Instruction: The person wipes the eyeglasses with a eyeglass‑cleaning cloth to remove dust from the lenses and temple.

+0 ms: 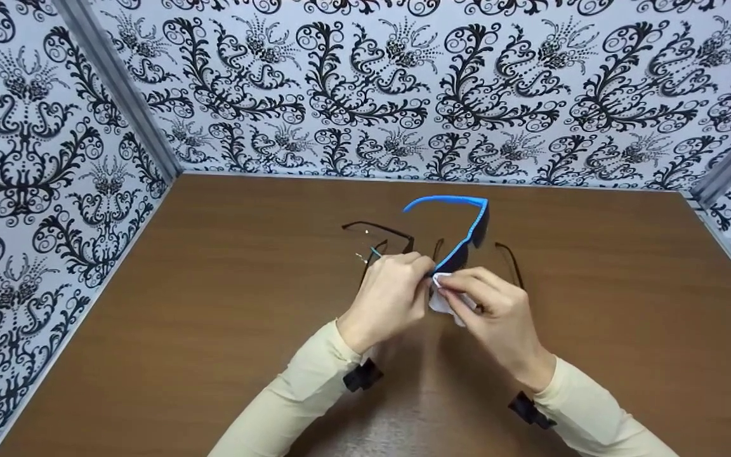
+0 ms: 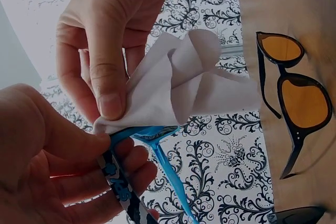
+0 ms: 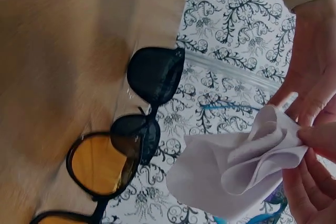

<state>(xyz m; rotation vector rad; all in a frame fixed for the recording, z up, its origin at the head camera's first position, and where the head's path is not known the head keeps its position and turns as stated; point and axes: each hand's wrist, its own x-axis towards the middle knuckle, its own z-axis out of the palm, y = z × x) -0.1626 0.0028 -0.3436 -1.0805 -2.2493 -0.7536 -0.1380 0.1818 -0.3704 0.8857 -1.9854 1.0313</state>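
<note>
Above the table, my left hand holds a pair of blue-framed sunglasses with dark lenses. Its fingers grip the patterned temple near the hinge, and the other temple points away. A white cleaning cloth is pinched between the thumb and fingers of my right hand. The pinched part presses at the frame's near corner, close to the left thumb. In the right wrist view the loose folds of the cloth cover most of the sunglasses.
Glasses with orange lenses and black frames lie on the brown table beyond my hands. Black sunglasses with dark lenses lie beside them. My hands partly hide both pairs in the head view. Patterned walls enclose the table's back and sides.
</note>
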